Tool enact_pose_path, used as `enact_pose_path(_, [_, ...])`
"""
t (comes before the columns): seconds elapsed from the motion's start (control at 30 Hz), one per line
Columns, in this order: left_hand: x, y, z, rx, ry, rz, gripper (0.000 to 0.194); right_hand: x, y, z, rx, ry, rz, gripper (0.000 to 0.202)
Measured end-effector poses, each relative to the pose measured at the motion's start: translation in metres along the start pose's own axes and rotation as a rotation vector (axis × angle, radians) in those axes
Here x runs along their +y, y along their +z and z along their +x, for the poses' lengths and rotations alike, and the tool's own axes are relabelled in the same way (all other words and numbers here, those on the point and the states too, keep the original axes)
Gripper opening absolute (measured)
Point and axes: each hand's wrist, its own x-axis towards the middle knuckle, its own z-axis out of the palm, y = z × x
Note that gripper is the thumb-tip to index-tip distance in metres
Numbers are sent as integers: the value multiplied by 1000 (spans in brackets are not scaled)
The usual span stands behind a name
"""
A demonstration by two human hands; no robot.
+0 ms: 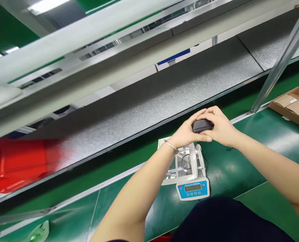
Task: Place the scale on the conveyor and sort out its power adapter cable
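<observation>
broadly, one green conveyor belt [240,174] runs slantwise through the view, with a grey textured shelf [164,90] above it and one red bin [18,164], blurred, at the far left. one cardboard box [294,106] sits at the right edge of the belt. one precision scale [189,171] with a clear draft shield and blue panel stands on the belt, just below the hands. one small dark object [202,125] is held up over the scale, between both hands, its long axis running roughly left to right. the left hand [187,134] cups it from below and the left end, fingers curled around it; the right hand [221,126] wraps over the top and right end, fingers pressed on it. both hands touch it, neither nearer. one thin bracelet [171,145] circles the left wrist.
</observation>
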Motion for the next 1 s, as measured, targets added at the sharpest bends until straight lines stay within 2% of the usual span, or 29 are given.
enact_pose_path(0.07, [-4, -8, -8, 109, -43, -69, 71, 6, 7, 5, -47, 26, 16, 58])
enact_pose_path(0.13, [-11, -23, -23, 281, -116, -168, 61, 24, 13, 4, -75, 93, -43, 65])
enact_pose_path(0.23, [-19, -57, -60, 620, -112, -361, 59, 66, 19, -8, -153, 233, -295, 35])
enact_pose_path(0.27, [-20, -71, -76, 736, -81, -436, 57, 81, 20, -14, -191, 274, -396, 27])
enact_pose_path(0.37, [-18, -111, -142, 1034, 50, -597, 42, 121, 22, -29, -225, 341, -622, 27])
enact_pose_path(0.43, [-15, -131, -195, 1202, 114, -664, 32, 137, 24, -33, -203, 371, -712, 29])
enact_pose_path(0.5, [-12, -145, -249, 1393, 174, -692, 29, 145, 29, -27, -225, 477, -730, 34])
enact_pose_path(0.6, [-12, -154, -320, 1629, 192, -708, 38, 144, 43, 1, -327, 656, -628, 43])
enact_pose_path(0.67, [-17, -154, -354, 1710, 162, -692, 39, 137, 58, 28, -348, 656, -577, 44])
enact_pose_path(0.73, [-26, -151, -376, 1760, 131, -714, 32, 127, 78, 56, -374, 622, -499, 39])
enact_pose_path(0.83, [-43, -146, -396, 1891, 77, -813, 20, 111, 114, 91, -509, 606, -323, 25])
enact_pose_path(0.9, [-55, -143, -410, 1981, 40, -883, 18, 98, 140, 107, -597, 575, -249, 19])
enact_pose_path(1.0, [-72, -136, -442, 2035, 53, -987, 23, 75, 179, 120, -717, 470, -246, 18])
